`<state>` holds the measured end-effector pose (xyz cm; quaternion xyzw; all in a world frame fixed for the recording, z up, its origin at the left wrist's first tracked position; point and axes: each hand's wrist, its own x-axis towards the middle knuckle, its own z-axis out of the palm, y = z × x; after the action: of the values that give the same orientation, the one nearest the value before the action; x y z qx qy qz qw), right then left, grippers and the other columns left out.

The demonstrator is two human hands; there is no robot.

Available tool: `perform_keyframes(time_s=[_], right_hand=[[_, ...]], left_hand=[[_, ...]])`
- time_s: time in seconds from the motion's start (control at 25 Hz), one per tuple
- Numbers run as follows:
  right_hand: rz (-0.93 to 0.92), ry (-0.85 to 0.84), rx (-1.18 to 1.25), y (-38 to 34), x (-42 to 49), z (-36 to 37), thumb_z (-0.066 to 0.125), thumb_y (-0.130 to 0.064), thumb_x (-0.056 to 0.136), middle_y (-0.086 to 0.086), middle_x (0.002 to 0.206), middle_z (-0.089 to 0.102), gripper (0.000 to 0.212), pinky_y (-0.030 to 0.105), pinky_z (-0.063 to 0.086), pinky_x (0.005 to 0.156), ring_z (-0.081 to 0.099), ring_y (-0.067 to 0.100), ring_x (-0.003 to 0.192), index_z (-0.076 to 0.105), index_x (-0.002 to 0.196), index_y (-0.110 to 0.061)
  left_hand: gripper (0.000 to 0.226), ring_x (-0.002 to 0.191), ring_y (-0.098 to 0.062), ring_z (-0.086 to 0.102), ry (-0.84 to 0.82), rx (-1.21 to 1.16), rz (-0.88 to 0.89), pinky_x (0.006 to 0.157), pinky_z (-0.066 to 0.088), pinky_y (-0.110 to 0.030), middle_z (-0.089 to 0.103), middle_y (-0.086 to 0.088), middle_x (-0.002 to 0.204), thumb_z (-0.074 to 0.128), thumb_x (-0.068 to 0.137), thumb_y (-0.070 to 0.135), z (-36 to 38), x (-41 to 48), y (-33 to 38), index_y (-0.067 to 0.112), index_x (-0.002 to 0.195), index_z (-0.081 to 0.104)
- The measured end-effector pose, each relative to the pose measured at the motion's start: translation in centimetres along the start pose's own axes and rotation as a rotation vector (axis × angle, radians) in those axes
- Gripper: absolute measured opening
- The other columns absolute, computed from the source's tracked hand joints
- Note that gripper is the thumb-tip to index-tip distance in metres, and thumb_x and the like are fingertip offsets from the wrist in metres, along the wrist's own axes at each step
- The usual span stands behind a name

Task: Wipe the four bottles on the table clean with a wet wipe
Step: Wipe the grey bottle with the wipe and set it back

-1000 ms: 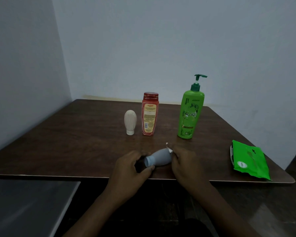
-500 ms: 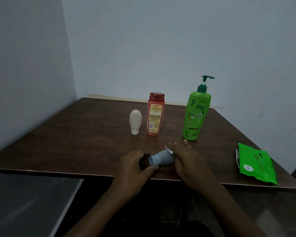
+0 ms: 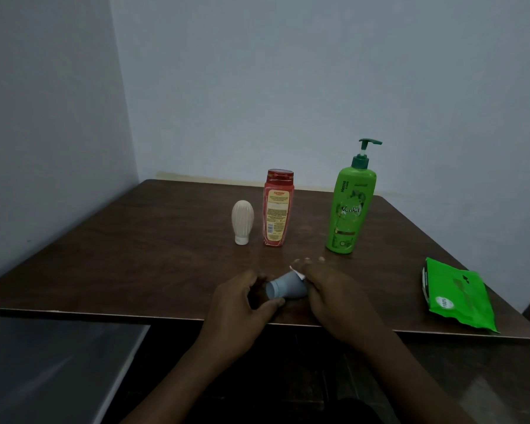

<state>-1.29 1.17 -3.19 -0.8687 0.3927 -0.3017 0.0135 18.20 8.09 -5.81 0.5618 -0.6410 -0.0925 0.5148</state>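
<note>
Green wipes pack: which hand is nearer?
Right. The right hand, holding a wet wipe on the grey bottle, is left of the wipes pack; the left hand grips the bottle's other end, farther left.

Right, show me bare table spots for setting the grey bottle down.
Widest: the left of the table, from its edge to the cream bottle. Also free: between the green pump bottle and the wipes pack. A narrower gap: between the red bottle and the green one. Crowded: front middle, where the left hand and right hand hold the grey bottle.
</note>
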Motion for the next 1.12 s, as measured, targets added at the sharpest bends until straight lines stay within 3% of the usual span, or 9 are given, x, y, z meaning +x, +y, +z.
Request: perform_keyframes(time_s=[0.2,0.4,0.52,0.68,0.88,1.04,1.12], right_hand=[[0.165,0.013,-0.051,0.6,-0.3,0.5,0.049,-0.013,0.09,0.003,0.127,0.066,0.044,0.035,0.05,0.094,0.063,0.02,0.112,0.06,0.132,-0.021],[0.179,0.058,0.01,-0.1,-0.5,0.2,0.049,-0.009,0.091,0.006,0.125,0.067,0.041,0.031,0.049,0.096,0.063,0.022,0.111,0.06,0.131,-0.016],[0.069,0.046,0.122,-1.6,-0.4,0.4,0.048,-0.006,0.093,0.002,0.136,0.06,0.043,0.02,0.036,0.109,0.052,0.011,0.127,0.057,0.134,-0.015],[-0.013,0.017,0.214,-2.2,-1.2,1.4,0.045,-0.012,0.098,-0.006,0.147,0.049,0.045,0.03,0.028,0.117,0.037,0.0,0.138,0.049,0.142,-0.02],[-0.186,-0.008,0.04,-1.7,-3.2,0.7,0.041,-0.013,0.094,0.001,0.153,0.04,0.05,0.036,0.024,0.12,0.03,0.01,0.144,0.045,0.144,-0.015],[-0.315,-0.039,-0.104,-0.4,-4.5,-0.7,0.043,-0.012,0.089,0.003,0.153,0.04,0.052,0.035,0.025,0.119,0.031,0.015,0.144,0.05,0.14,-0.011],[-0.215,0.009,-0.076,0.5,-4.7,-1.3,0.048,-0.014,0.088,0.0,0.147,0.048,0.051,0.033,0.033,0.115,0.041,0.011,0.138,0.053,0.138,-0.015]], left_hand=[[0.035,0.111,0.008,0.064,-0.003,0.019,0.112,0.092,0.052,-0.014,0.071,0.021,0.118,0.077,0.09,0.028,0.2,-0.1,0.4,0.029,0.125,0.07],[0.043,0.114,0.009,0.062,-0.033,0.032,0.152,0.096,0.045,-0.007,0.07,0.018,0.121,0.077,0.089,0.014,0.0,0.1,-0.1,0.025,0.13,0.07],[0.043,0.112,0.012,0.062,-0.028,0.014,0.127,0.095,0.044,-0.006,0.071,0.019,0.118,0.078,0.088,0.011,0.2,0.2,0.0,0.025,0.127,0.07],[0.033,0.109,0.009,0.063,-0.016,0.002,0.1,0.093,0.045,-0.007,0.071,0.02,0.114,0.073,0.092,0.012,0.6,0.1,0.2,0.025,0.122,0.07],[0.021,0.1,0.007,0.06,-0.014,0.093,0.044,0.086,0.044,-0.006,0.066,0.019,0.108,0.063,0.098,0.022,0.7,0.2,0.0,0.023,0.119,0.067],[0.014,0.096,0.005,0.058,-0.06,0.124,-0.003,0.078,0.041,-0.007,0.064,0.018,0.102,0.056,0.102,0.039,0.7,0.0,0.3,0.029,0.11,0.063],[0.006,0.09,0.006,0.058,-0.058,0.117,-0.01,0.072,0.04,-0.008,0.062,0.017,0.091,0.057,0.102,0.038,0.4,0.0,0.7,0.037,0.096,0.058]])
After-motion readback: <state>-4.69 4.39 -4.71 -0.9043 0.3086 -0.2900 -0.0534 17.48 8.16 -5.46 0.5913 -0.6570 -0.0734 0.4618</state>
